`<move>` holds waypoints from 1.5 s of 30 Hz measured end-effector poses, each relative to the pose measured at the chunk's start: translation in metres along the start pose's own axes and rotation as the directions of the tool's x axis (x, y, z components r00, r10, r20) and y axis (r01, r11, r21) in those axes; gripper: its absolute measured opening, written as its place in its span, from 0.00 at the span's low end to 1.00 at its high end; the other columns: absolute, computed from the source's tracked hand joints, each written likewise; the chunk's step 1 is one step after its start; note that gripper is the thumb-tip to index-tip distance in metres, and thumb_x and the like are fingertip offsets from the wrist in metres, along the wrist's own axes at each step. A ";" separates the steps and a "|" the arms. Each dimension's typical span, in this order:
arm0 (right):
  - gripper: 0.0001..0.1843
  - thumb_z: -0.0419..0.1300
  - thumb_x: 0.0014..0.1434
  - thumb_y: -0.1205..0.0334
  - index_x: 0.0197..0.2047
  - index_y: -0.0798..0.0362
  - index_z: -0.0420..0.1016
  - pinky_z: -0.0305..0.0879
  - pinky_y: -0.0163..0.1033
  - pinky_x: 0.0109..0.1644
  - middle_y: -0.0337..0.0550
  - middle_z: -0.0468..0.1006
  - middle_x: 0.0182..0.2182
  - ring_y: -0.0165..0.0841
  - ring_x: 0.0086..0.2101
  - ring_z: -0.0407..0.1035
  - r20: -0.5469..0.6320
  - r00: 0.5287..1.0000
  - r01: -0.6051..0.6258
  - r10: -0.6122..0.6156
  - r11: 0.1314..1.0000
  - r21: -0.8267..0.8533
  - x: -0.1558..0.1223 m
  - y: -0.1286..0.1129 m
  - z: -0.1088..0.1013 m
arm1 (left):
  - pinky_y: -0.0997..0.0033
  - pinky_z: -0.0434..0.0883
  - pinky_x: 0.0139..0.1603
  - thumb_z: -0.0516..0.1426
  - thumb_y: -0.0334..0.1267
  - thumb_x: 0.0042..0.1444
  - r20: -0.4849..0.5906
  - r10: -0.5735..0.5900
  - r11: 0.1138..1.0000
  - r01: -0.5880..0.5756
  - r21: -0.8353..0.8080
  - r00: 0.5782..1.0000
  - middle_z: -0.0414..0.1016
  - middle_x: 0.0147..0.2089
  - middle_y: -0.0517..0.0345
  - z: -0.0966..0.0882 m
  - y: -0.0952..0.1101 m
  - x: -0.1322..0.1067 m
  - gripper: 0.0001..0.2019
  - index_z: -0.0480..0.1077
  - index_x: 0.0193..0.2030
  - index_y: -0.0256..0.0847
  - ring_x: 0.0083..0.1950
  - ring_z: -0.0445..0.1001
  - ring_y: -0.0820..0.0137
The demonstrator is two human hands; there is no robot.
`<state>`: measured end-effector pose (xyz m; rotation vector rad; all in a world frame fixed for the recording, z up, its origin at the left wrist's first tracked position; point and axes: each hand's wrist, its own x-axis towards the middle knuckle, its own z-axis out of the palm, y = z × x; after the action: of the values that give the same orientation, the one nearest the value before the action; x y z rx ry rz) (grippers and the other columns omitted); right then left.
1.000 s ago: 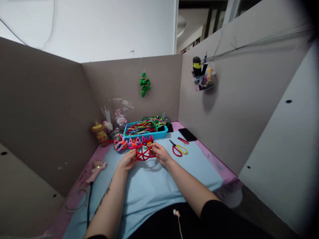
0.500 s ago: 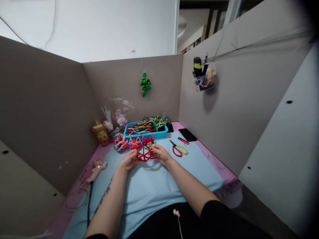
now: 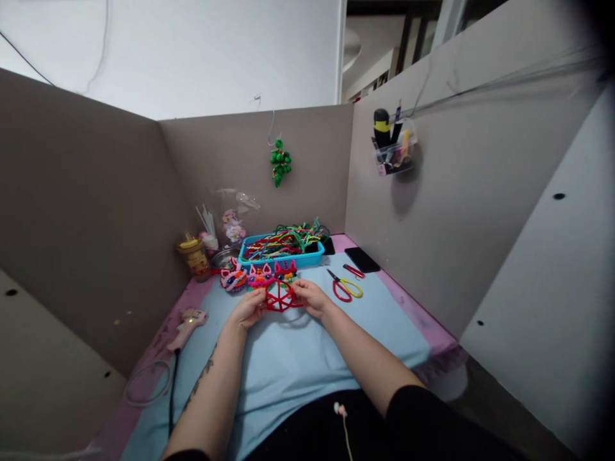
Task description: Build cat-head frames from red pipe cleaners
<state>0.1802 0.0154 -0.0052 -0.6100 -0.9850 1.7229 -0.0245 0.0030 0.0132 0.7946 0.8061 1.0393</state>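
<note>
A round red frame of fuzzy pipe cleaners (image 3: 279, 297), with spokes meeting near its middle, is held up over the blue cloth (image 3: 298, 358). My left hand (image 3: 250, 307) pinches its left side. On the right side, my right hand (image 3: 310, 297) grips it between thumb and fingers. A loose red end sticks out below the right fingers. Just behind the frame stand several colourful fuzzy animal heads with ears (image 3: 234, 279), partly hidden by the frame and my hands.
A blue basket (image 3: 307, 259) full of coloured pipe cleaners stands at the back. Scissors (image 3: 343, 289), a red-handled cutter (image 3: 354, 271) and a black phone (image 3: 362, 260) lie to the right. Left are a pink glue gun (image 3: 187, 326) with its cord and a yellow-lidded cup (image 3: 194, 257).
The red frame and both hands have shifted very slightly to the right. Both hands keep their hold, and the things on the table stay where they were.
</note>
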 end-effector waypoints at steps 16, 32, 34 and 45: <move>0.15 0.71 0.42 0.64 0.29 0.53 0.68 0.64 0.35 0.32 0.34 0.74 0.21 0.27 0.23 0.68 -0.067 0.996 -0.057 0.064 0.993 0.101 0.005 0.006 -0.005 | 0.74 0.74 0.28 0.58 0.28 0.55 -0.020 -0.048 0.999 0.048 -0.006 0.999 0.76 0.28 0.56 0.005 0.001 -0.001 0.02 0.70 0.35 0.35 0.26 0.76 0.72; 0.17 0.70 0.39 0.64 0.30 0.51 0.66 0.60 0.34 0.26 0.32 0.73 0.20 0.27 0.20 0.66 -0.132 0.991 0.005 0.013 0.992 0.129 0.008 0.007 -0.006 | 0.72 0.73 0.31 0.59 0.28 0.54 -0.023 -0.033 0.999 0.032 -0.012 0.999 0.75 0.28 0.55 0.008 -0.001 -0.001 0.01 0.71 0.34 0.35 0.28 0.75 0.72; 0.17 0.70 0.38 0.63 0.30 0.51 0.66 0.61 0.35 0.26 0.32 0.72 0.19 0.27 0.20 0.66 -0.172 0.985 0.022 -0.001 0.992 0.121 0.010 0.009 -0.008 | 0.72 0.74 0.33 0.59 0.29 0.54 -0.034 -0.018 1.000 0.018 -0.008 0.999 0.77 0.31 0.53 0.008 -0.001 -0.001 0.03 0.72 0.36 0.34 0.31 0.77 0.70; 0.19 0.70 0.35 0.61 0.29 0.52 0.67 0.61 0.34 0.28 0.31 0.72 0.19 0.27 0.22 0.66 -0.288 0.953 0.106 -0.094 0.994 0.027 0.013 0.013 -0.009 | 0.70 0.74 0.35 0.59 0.31 0.55 -0.041 -0.010 1.000 0.011 0.021 0.999 0.78 0.33 0.51 0.012 -0.002 -0.001 0.05 0.72 0.38 0.33 0.33 0.77 0.69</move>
<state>0.1757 0.0288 -0.0205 -0.7458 -0.7602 1.5113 -0.0133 -0.0007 0.0172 0.7888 0.8566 1.0414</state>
